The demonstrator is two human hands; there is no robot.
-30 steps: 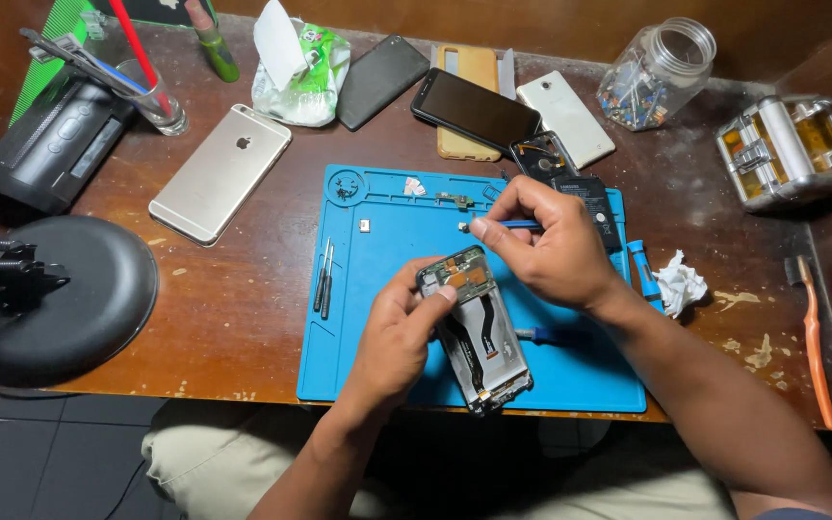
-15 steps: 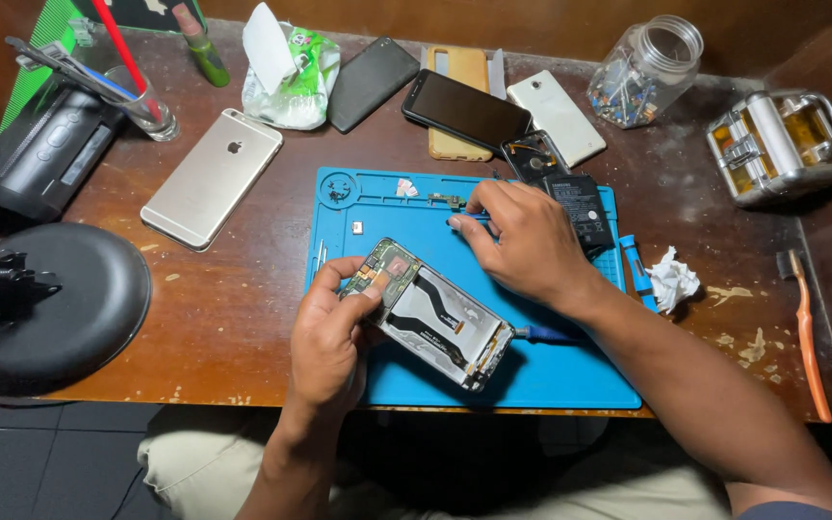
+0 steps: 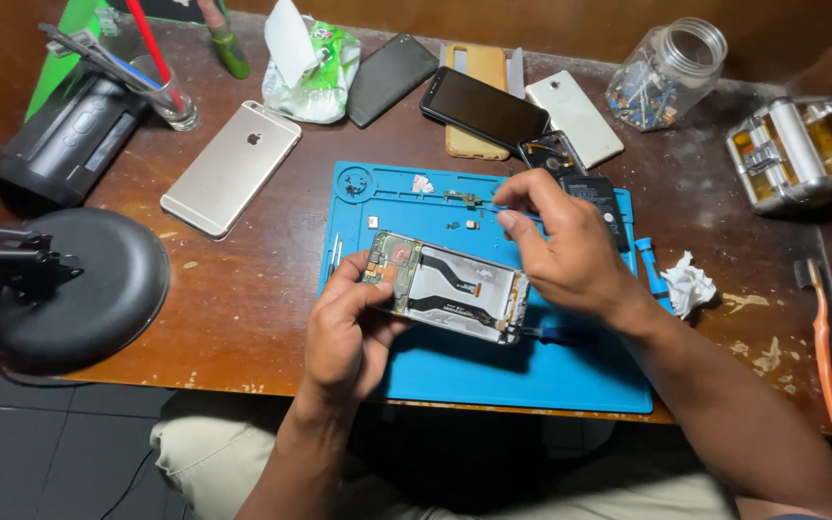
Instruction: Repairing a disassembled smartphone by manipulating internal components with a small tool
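Observation:
My left hand [image 3: 344,332] grips the left end of an opened phone [image 3: 455,289], which lies sideways with its circuit board and flex cable facing up, just above a blue work mat [image 3: 532,385]. Against the phone's right end rests my right hand [image 3: 570,255], its fingers pinched on a thin screwdriver. The blue handle of the screwdriver [image 3: 543,334] pokes out below the palm. The tip reaches toward small loose parts [image 3: 461,198] on the upper mat.
On the wooden table: a gold phone [image 3: 231,169], a dark phone [image 3: 390,79], a black phone [image 3: 483,108], a white phone [image 3: 575,117], a jar [image 3: 666,75], a metal case [image 3: 796,152], a lamp base [image 3: 89,284], an orange brush [image 3: 825,337], crumpled tissue [image 3: 688,284].
The opened phone has been turned from upright to lying sideways in my left hand. My right hand's fingers have shifted up toward the small parts on the mat.

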